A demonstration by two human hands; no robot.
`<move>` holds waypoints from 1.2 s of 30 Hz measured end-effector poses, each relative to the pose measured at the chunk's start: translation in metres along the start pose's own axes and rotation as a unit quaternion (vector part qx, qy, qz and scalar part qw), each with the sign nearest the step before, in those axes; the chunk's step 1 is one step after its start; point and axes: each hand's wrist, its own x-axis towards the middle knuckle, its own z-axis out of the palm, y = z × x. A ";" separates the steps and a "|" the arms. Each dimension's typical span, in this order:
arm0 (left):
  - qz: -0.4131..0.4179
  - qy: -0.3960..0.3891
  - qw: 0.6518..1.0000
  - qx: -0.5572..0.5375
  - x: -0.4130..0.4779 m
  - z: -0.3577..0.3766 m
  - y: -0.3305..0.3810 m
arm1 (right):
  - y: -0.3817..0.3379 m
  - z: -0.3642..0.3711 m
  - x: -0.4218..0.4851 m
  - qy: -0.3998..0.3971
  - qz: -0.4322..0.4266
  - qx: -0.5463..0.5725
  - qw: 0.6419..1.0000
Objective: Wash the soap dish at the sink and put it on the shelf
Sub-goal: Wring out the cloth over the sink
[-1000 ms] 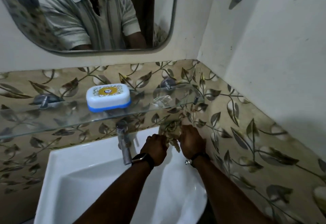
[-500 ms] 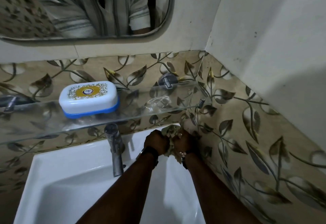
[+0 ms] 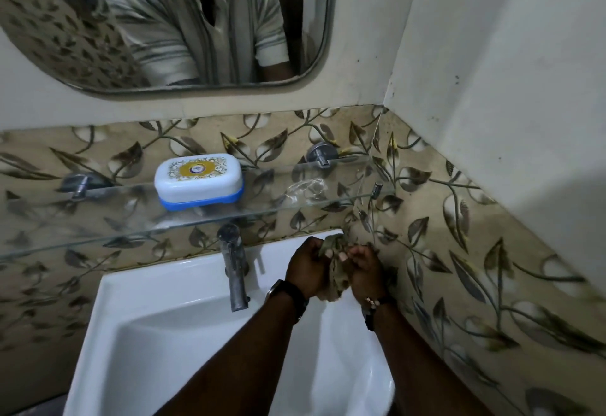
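We see the soap dish [image 3: 199, 181] standing on the glass shelf [image 3: 98, 235], a little left of the shelf's middle and at about 10 o'clock from our hands. It is a closed rounded box with a white lid over a blue base. The lid bears a yellow oval emblem inside a fine patterned border. It sits flat on the glass, and neither hand touches it. A crumpled piece of clear plastic [image 3: 306, 189] lies on the same shelf at 3 o'clock from the dish, well apart from it.

Our hands are low, over the back right corner of the white sink [image 3: 147, 317], close against the leaf-patterned tiles [image 3: 459, 251]. The left hand [image 3: 306, 268] and the right hand [image 3: 364, 271] face each other, both with fingers curled around a crumpled cloth [image 3: 336, 279], brownish and mottled. Part of it bunches up above the knuckles at 12 o'clock and part hangs below the palms at 6 o'clock. Both forearms reach in from 6 o'clock, side by side. The left wrist carries a dark watch [image 3: 285, 294] and the right a beaded bracelet [image 3: 373, 302].

The metal tap [image 3: 234, 268] stands at 9 o'clock from the hands, its spout pointing down into the basin. We cannot tell whether water is running. Above the shelf, at 12 o'clock, the mirror [image 3: 324, 38] shows a striped short-sleeved shirt.
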 end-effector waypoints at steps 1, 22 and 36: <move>0.009 0.001 1.000 -0.013 -0.006 0.000 0.005 | -0.003 -0.002 -0.008 0.012 -0.009 0.025 1.000; 0.167 0.369 0.899 -0.164 -0.234 -0.335 0.020 | -0.147 0.290 -0.247 -0.217 -0.310 0.032 0.925; -0.051 0.480 0.836 -0.260 -0.314 -0.445 -0.171 | -0.026 0.469 -0.331 -0.421 -0.290 -0.216 0.832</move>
